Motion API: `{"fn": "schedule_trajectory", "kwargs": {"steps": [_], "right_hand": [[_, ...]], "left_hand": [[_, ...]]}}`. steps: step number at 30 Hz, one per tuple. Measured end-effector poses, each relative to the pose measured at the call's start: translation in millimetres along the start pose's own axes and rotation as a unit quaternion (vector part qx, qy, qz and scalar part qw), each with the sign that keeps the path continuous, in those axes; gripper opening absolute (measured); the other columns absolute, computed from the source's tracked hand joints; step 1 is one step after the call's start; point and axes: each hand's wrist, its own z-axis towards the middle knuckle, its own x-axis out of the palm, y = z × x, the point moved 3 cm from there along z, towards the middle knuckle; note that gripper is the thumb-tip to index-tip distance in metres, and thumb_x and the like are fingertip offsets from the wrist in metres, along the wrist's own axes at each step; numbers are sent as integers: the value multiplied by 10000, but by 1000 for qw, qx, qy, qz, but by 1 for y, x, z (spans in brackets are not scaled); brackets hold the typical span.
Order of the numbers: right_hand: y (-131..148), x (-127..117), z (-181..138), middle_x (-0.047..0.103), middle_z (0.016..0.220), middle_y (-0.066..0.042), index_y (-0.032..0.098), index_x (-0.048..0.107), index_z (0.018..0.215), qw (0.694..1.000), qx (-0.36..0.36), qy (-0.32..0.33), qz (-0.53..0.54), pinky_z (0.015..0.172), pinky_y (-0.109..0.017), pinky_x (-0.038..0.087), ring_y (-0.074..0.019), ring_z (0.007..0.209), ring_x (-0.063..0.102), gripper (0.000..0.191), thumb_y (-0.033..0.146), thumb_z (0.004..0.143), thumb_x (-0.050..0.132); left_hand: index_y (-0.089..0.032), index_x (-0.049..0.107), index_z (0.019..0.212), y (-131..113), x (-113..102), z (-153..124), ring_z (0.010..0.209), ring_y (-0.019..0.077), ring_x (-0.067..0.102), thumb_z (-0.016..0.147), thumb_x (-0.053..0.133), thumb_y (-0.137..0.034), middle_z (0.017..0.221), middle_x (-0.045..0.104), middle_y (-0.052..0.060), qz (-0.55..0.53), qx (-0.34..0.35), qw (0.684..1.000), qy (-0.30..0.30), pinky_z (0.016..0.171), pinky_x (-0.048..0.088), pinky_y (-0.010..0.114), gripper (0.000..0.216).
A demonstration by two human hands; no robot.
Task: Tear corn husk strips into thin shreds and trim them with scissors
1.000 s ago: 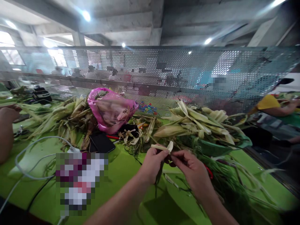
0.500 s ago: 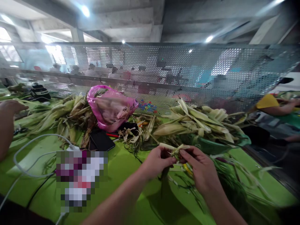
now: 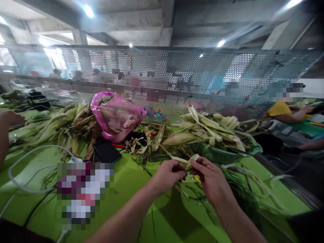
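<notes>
Above the green table (image 3: 131, 199), my left hand (image 3: 168, 173) and my right hand (image 3: 209, 173) meet, both closed with the fingertips pinched. Between them is a small piece of corn husk (image 3: 187, 163), pale and folded or knotted, its end sticking out past my left fingers. Its exact shape is partly hidden by my fingers. Just beyond my hands lies a heap of dried corn husks (image 3: 202, 131) in a green basin (image 3: 227, 155). Thin green strands (image 3: 243, 189) spread on the table beside my right hand.
A pink plastic bag (image 3: 116, 116), more corn husks (image 3: 73, 125) and a black phone (image 3: 107, 151) lie left of centre. White cables (image 3: 32, 147) cross the left side. A perforated metal screen (image 3: 157, 77) stands behind. Another person's arm (image 3: 7, 131) reaches in at left; a person in yellow (image 3: 279, 109) is at right.
My whole view has shifted slightly, so things sit a little further left. Both hands stay pinched on the husk, with my right fingers slightly moved. The dark strip hanging below my left hand is less visible.
</notes>
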Motion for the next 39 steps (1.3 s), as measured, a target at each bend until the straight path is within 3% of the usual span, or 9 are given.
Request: {"fn": "schedule_trajectory", "kwargs": {"steps": [9, 14, 19, 27, 31, 36, 39], "right_hand": [[5, -15, 10, 678, 665, 49, 208, 694, 726, 986, 27, -17, 164, 482, -172, 499, -75, 510, 572, 260, 160, 525, 851], [17, -16, 5, 732, 793, 35, 234, 699, 825, 973, 68, 40, 215, 566, -185, 552, -102, 642, 664, 269, 190, 598, 837], [21, -1, -5, 723, 839, 50, 261, 687, 831, 974, 53, 104, 194, 589, -214, 564, -119, 686, 678, 219, 227, 654, 812], [15, 1, -3, 701, 856, 47, 247, 681, 812, 979, 36, 98, 175, 580, -181, 533, -108, 698, 659, 270, 251, 597, 843], [14, -2, -3, 684, 858, 40, 252, 687, 787, 985, 41, 56, 159, 632, -185, 534, -105, 701, 644, 255, 273, 585, 840], [21, -2, -6, 668, 889, 2, 258, 693, 749, 994, 19, 38, 98, 530, -209, 511, -141, 698, 625, 227, 296, 574, 832], [22, -3, -4, 661, 860, -1, 251, 705, 763, 997, -4, 35, 65, 514, -197, 479, -126, 673, 594, 231, 298, 578, 835]], "left_hand": [[-143, 575, 840, 6, -1, -1, 572, 89, 489, 757, 642, -393, 647, 532, -24, 3, -12, 997, 80, 603, 398, 239, 271], [-132, 588, 844, -10, 1, -10, 728, 139, 587, 704, 696, -476, 767, 637, 49, -68, -24, 989, 127, 769, 420, 291, 387], [-131, 602, 818, -30, 5, -19, 695, 145, 584, 715, 623, -600, 732, 630, 57, -99, -60, 985, 129, 703, 405, 279, 481], [-136, 594, 779, -25, 9, -16, 638, 104, 509, 653, 711, -527, 675, 580, 16, -123, -27, 983, 134, 676, 368, 257, 427], [-139, 584, 739, -21, 7, -13, 613, 92, 454, 673, 700, -495, 661, 550, 2, -79, -5, 993, 91, 624, 333, 245, 380], [-150, 542, 658, -15, 6, -10, 565, 75, 364, 724, 657, -420, 594, 435, -40, -5, 14, 997, 80, 560, 280, 232, 300], [-148, 583, 687, -14, 2, -9, 606, 92, 430, 745, 638, -370, 625, 494, -25, 17, 7, 997, 79, 592, 329, 229, 235]]}}
